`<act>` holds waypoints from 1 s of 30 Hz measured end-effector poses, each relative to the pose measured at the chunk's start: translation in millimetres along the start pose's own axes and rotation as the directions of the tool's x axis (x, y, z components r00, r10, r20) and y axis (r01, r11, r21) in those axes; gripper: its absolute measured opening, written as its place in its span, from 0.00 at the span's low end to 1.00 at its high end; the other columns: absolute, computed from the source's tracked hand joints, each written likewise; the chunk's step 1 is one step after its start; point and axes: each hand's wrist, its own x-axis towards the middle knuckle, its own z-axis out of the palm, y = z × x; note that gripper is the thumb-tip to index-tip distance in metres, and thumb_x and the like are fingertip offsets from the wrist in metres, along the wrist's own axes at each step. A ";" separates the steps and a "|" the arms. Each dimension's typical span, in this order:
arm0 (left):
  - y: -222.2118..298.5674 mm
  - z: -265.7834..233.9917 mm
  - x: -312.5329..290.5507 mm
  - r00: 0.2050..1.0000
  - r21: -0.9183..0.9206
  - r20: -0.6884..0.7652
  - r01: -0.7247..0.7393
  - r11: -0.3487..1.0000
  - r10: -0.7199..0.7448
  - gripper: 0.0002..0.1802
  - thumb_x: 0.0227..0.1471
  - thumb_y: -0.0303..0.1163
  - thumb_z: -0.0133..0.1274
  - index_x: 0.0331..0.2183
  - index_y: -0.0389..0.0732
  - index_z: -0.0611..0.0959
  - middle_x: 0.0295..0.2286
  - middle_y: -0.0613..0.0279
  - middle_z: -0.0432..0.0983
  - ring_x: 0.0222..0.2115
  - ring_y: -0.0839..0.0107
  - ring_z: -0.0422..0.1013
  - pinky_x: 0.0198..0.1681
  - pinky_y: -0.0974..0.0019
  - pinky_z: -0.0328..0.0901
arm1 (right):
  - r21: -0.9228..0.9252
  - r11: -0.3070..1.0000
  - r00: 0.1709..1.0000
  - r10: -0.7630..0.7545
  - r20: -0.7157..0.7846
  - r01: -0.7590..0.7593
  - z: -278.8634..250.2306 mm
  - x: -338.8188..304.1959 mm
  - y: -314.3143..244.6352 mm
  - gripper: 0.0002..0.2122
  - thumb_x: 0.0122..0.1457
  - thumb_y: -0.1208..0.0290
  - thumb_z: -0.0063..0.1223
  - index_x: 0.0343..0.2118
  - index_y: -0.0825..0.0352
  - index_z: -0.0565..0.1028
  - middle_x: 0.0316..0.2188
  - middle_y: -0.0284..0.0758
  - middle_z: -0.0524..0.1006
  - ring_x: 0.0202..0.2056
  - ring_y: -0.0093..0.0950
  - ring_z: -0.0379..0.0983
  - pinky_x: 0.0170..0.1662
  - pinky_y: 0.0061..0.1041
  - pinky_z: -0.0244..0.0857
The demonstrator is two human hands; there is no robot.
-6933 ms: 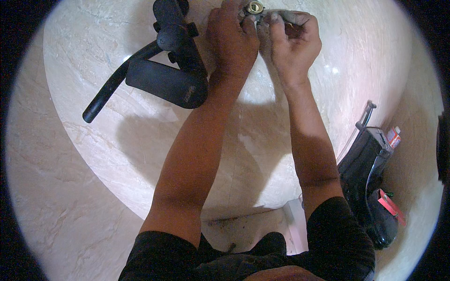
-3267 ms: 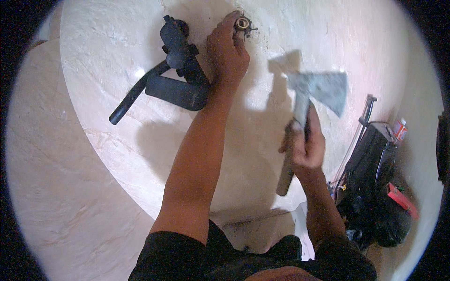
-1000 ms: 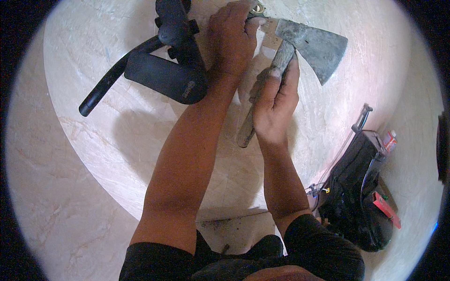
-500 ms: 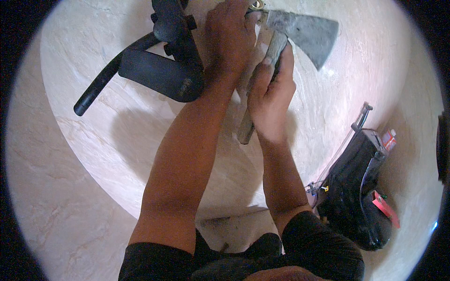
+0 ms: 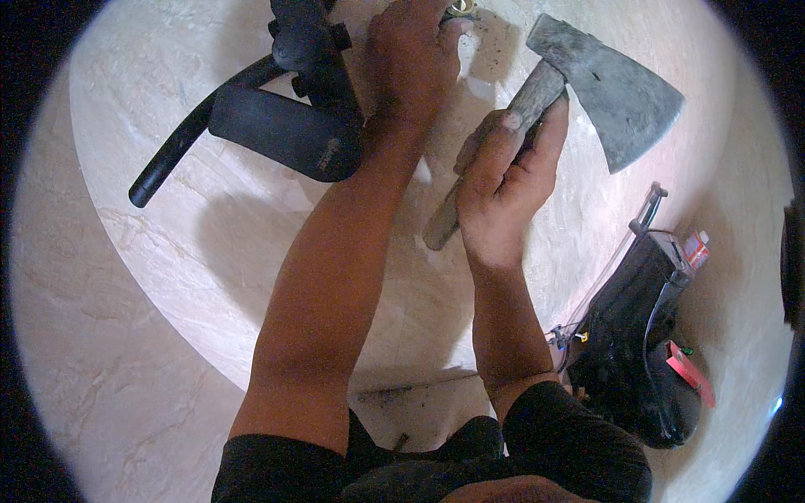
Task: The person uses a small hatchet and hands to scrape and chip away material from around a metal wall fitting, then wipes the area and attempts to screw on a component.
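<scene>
Right hand [image 5: 510, 172]: wrapped pretty snug around the hatchet [image 5: 608, 94] handle [image 5: 539, 92]
Hatchet: held right of the brass-coloured fitting [image 5: 461, 7], edge-out to the right
Left hand [image 5: 412, 60]: partly curled at the fitting, fingertips mostly hidden, can't really tell if gripping
Black fixture [image 5: 281, 134]: just left of the left wrist

Brass ring [image 5: 470, 9] and black fixture [image 5: 285, 138] cut off by top edge; axe handle [image 5: 537, 90] partly hidden by right fingers [image 5: 549, 138].
</scene>
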 end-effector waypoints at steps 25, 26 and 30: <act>-15.5 8.6 2.8 0.965 -0.084 -0.146 -0.229 0.970 0.216 0.12 0.53 0.23 0.52 0.41 0.33 0.82 0.35 0.44 0.79 0.39 0.42 0.75 0.44 0.48 0.69 | -0.152 0.985 0.992 -0.065 0.109 0.081 -5.9 10.8 21.7 0.21 0.67 0.76 0.42 0.63 0.71 0.64 0.25 0.40 0.76 0.26 0.23 0.69 0.31 0.26 0.67; -15.2 7.9 3.6 0.963 -0.138 -0.153 -0.241 0.961 0.220 0.12 0.53 0.22 0.51 0.41 0.33 0.82 0.35 0.43 0.79 0.39 0.42 0.75 0.44 0.48 0.69 | -0.198 0.972 0.990 -0.109 0.090 0.125 -3.4 10.6 22.4 0.21 0.67 0.76 0.42 0.63 0.71 0.64 0.25 0.39 0.75 0.26 0.22 0.69 0.30 0.25 0.66; 0.7 3.3 -1.6 0.988 -0.081 -0.106 -0.118 0.990 0.110 0.12 0.54 0.21 0.50 0.41 0.32 0.82 0.35 0.43 0.79 0.39 0.43 0.75 0.44 0.49 0.69 | -0.216 0.960 0.974 -0.139 0.181 0.177 -2.9 16.6 19.0 0.22 0.69 0.74 0.41 0.65 0.73 0.61 0.25 0.35 0.72 0.24 0.16 0.65 0.26 0.19 0.62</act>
